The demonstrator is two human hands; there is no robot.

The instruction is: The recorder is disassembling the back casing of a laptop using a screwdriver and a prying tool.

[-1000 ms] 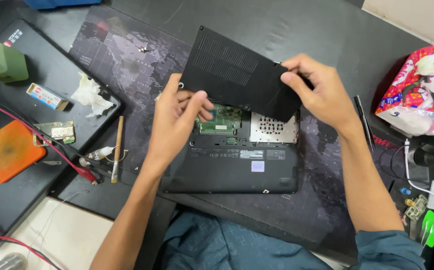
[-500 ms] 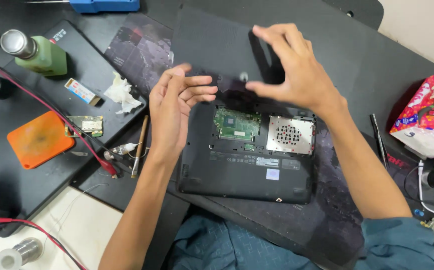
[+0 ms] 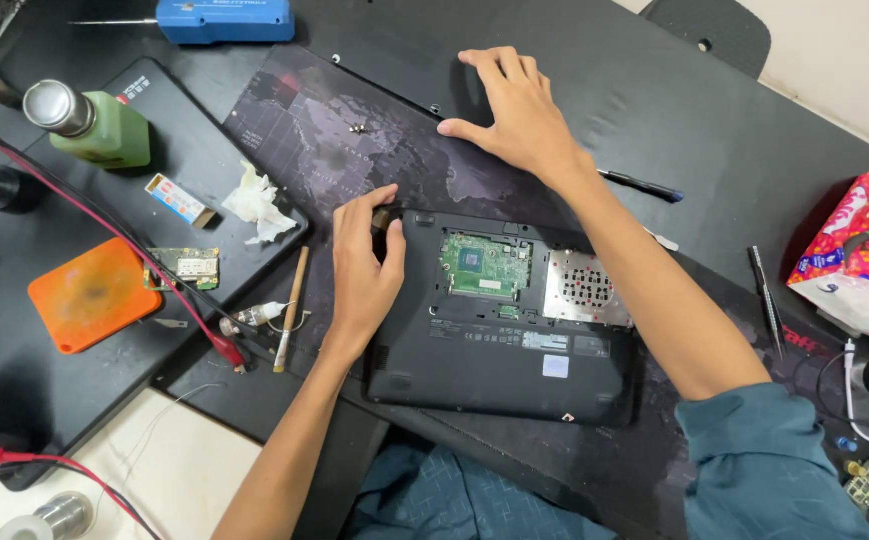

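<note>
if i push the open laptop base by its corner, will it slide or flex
The laptop base lies flat on a dark desk mat, so it would probably drag rather than glide. It looks like a rigid shell, likely stiff. With the green circuit board exposed, it is probably fragile there. The left hand rests on its corner.

Upper left of frame: green bottle with metal cap (image 3: 94,122) lying on a closed black laptop (image 3: 104,260). Blue tool case (image 3: 224,18) at top edge. Crumpled white tissue (image 3: 256,203) and small white-orange box (image 3: 178,199) just left of the dark desk mat (image 3: 334,130). Orange pad (image 3: 94,293) at left, small green circuit board (image 3: 183,267) touching its right side, red wire (image 3: 124,250) running across both. Wooden-handled brush (image 3: 290,310) near lower left of mat. Tiny screws (image 3: 358,127) on mat, upper centre. Black pen (image 3: 640,186) right of centre; screwdriver (image 3: 764,297) further right. Red patterned bag (image 3: 854,245) at right edge. Solder spool (image 3: 49,515) lower left.
</note>
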